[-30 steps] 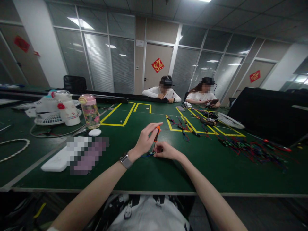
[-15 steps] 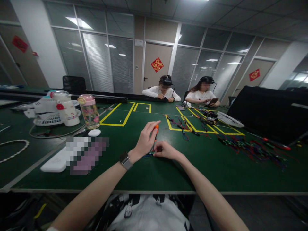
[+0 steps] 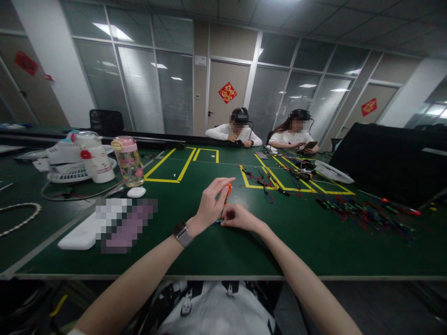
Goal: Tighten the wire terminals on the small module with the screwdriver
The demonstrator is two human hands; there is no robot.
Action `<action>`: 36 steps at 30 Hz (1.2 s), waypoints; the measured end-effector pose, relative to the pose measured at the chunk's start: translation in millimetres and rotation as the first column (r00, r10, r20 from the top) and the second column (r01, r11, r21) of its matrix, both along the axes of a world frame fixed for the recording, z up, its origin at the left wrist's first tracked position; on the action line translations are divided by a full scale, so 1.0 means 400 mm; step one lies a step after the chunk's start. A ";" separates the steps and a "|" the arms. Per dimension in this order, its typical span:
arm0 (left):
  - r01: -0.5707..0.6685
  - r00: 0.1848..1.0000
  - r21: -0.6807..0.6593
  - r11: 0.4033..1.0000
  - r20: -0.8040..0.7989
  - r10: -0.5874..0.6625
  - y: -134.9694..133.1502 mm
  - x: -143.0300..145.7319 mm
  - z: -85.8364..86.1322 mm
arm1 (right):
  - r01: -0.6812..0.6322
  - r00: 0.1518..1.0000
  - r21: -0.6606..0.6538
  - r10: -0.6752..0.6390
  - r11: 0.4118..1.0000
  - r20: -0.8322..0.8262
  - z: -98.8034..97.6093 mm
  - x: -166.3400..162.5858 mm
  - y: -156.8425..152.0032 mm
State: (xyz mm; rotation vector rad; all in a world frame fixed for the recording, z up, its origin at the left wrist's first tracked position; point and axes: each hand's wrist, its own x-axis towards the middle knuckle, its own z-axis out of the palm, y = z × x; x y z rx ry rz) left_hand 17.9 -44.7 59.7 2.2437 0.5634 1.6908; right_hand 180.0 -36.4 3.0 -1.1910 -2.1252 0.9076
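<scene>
My left hand [image 3: 211, 201], with a watch on its wrist, is closed around the orange handle of a screwdriver [image 3: 228, 188]. The screwdriver stands nearly upright, its shaft pointing down between my hands. Below it a small green circuit board [image 3: 218, 222] with wires lies at the table surface, partly covered by my fingers. My right hand [image 3: 241, 217] rests on the table and pinches the board's edge close to the screwdriver's lower end. The exact spot where the tip meets the board is too small to tell.
Tangled boards with wires [image 3: 363, 215] lie on the right, before a black screen [image 3: 387, 163]. More wired pieces lie around yellow tape outlines [image 3: 260, 188]. On the left are a pink-lidded bottle [image 3: 128, 163], a white jug [image 3: 93, 158] and a white power bank [image 3: 78, 236]. Two people sit opposite.
The orange handle looks slightly turned, and the left fingers have shifted a little to the right over its top. The right hand keeps its pinch at the board.
</scene>
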 end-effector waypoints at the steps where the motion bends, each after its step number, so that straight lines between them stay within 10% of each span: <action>1: 0.011 1.000 -0.011 1.000 0.013 -0.011 0.001 0.000 0.000 | -0.005 1.000 -0.006 0.005 1.000 0.002 0.001 0.001 0.000; 36: -0.119 0.990 -0.034 0.992 0.069 0.121 0.007 -0.003 0.000 | -0.031 0.999 -0.014 0.031 0.999 0.023 0.010 0.005 -0.002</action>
